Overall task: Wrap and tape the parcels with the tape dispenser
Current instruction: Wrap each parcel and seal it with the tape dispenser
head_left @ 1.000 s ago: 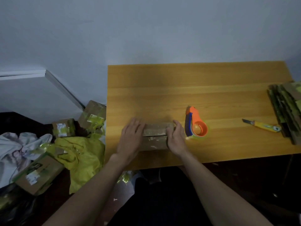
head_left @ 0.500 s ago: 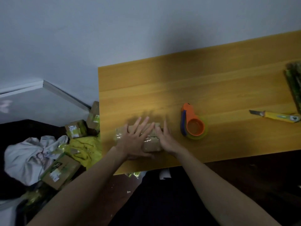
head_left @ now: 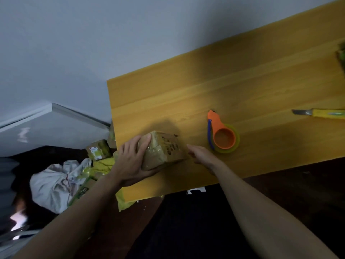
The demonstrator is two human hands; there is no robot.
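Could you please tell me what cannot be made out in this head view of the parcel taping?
- Parcel: its left end is covered by the left hand; the dark print on top is too blurred to read.
- Utility knife: its handle end is cut off by the right edge.
- Stack at the table's far right: mostly outside the frame.
- Boxes on the floor: labels too small and dim.
- Right hand: whether it touches the parcel is unclear.

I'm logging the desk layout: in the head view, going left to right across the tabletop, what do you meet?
Left hand gripping the parcel → right hand, open beside it → orange tape dispenser → yellow utility knife.
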